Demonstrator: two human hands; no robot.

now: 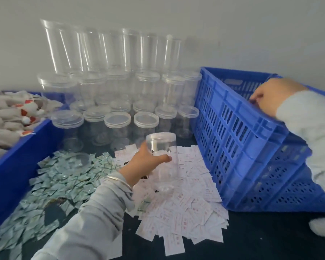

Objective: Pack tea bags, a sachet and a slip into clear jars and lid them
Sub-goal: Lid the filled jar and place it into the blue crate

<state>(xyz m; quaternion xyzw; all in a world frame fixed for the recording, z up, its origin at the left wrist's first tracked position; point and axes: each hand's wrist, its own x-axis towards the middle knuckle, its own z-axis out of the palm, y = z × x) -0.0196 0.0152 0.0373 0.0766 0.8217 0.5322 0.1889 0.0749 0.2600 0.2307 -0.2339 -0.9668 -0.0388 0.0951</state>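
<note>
My left hand (145, 162) grips an open clear jar (164, 160) that stands upright on the pile of white slips (186, 209). It has no lid and looks empty. My right hand (270, 96) holds the top rim of the tilted blue slotted crate (251, 147) on the right. Greenish sachets (54, 184) lie spread at the left, with a loose clear lid (80, 159) resting on them. Tea bags (9, 117) in grey pouches fill the blue bin (17, 162) at far left.
Several lidded clear jars (118, 126) stand in rows behind the slips, with more stacked against the white wall (233, 34). The crate leans over the right edge of the slip pile. Dark tabletop (261, 237) shows at the front right.
</note>
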